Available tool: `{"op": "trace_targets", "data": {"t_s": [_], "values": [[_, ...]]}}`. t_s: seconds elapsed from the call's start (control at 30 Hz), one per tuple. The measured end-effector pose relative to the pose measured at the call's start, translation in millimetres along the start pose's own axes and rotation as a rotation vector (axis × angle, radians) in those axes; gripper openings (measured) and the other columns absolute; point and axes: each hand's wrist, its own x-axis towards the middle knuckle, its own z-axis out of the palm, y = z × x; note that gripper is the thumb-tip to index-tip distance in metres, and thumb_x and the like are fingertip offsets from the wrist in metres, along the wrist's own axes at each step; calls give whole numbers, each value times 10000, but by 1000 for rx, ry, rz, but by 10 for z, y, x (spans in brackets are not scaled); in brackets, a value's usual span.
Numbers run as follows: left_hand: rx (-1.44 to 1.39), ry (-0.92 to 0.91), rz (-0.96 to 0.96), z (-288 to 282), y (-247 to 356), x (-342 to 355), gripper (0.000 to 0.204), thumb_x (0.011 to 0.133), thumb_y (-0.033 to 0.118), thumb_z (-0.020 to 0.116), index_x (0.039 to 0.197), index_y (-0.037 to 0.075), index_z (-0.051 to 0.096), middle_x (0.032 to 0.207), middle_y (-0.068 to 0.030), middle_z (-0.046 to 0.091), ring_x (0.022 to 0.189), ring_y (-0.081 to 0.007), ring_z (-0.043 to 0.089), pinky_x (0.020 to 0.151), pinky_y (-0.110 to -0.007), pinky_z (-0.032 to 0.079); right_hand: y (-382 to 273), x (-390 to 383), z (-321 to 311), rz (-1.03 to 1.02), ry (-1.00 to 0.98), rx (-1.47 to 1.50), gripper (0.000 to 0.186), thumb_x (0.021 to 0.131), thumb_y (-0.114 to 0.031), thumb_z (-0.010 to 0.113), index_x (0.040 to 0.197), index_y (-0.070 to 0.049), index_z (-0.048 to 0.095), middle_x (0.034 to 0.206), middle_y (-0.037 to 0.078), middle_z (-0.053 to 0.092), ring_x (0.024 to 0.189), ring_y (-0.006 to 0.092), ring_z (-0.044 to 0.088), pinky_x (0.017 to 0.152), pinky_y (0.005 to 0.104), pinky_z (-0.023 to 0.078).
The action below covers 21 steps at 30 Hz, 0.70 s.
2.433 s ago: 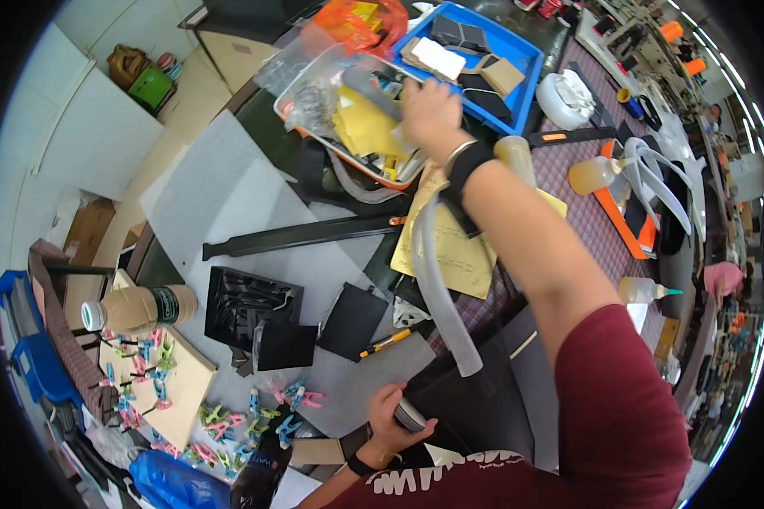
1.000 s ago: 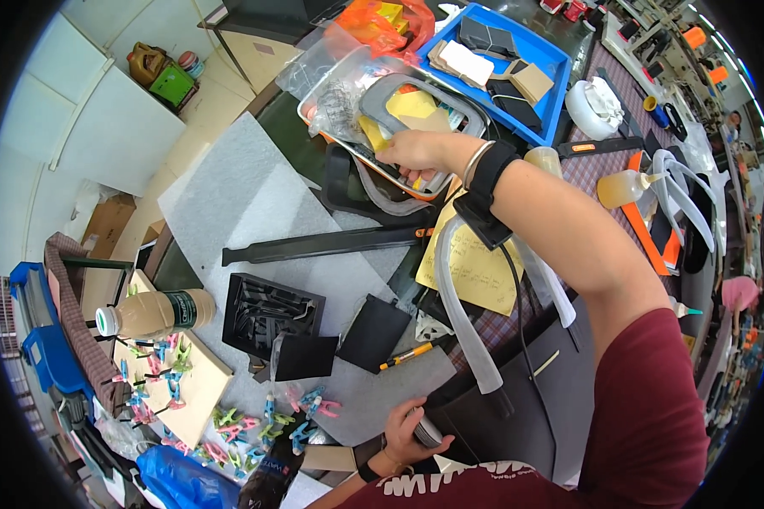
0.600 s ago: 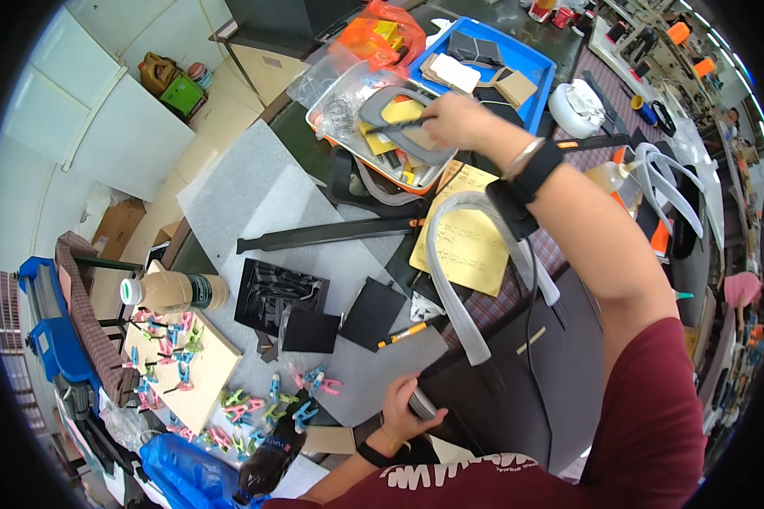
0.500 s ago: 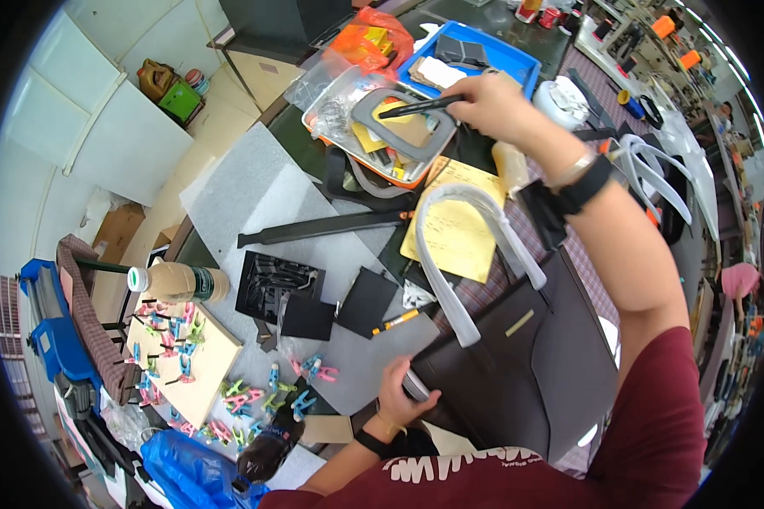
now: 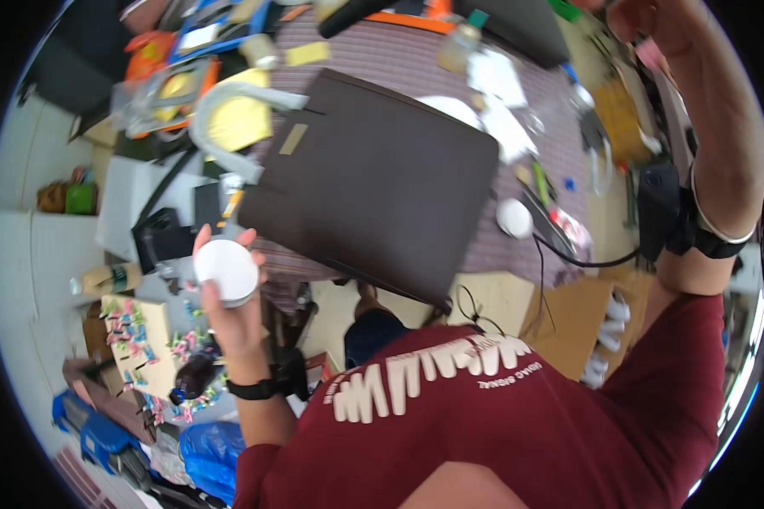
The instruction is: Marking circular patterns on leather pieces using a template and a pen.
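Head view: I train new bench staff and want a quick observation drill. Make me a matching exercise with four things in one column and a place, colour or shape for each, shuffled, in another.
Things:
1. Disc
2. Bag
3. Handle
4. Shirt

Descriptions:
A. Dark red
B. Bent in a loop
C. In the left hand
D. Dark brown

Pairs: 1-C, 2-D, 3-B, 4-A

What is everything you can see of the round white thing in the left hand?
The round white thing is a disc with a plain white face and a greyish rim along its lower edge; it may be plastic. The left hand grips it around its edge, its face toward the camera. It is left of the dark brown bag, with no visible contact. Its underside is hidden.
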Motion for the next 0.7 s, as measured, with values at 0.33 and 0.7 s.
{"op": "trace_targets", "data": {"t_s": [0.33,0.7], "values": [[-371,-439,-835,1361,-1999,-1218,668,792,443,619,1328,147,354,1150,-190,512,874,-268,544,695,-320,510,533,-2819,-1582,356,260,98,236,875,-187,502,1013,-5,561,861,79,629,764,88,554,679,210,413],[-717,-528,-1228,2213,-2580,-1661,518,845,285,549,1309,126,383,1327,-240,376,1174,-405,435,923,-505,437,1527,-4242,-1166,567,784,822,164,949,-135,398,1057,-17,434,769,51,479,696,144,491,707,285,470]]}}
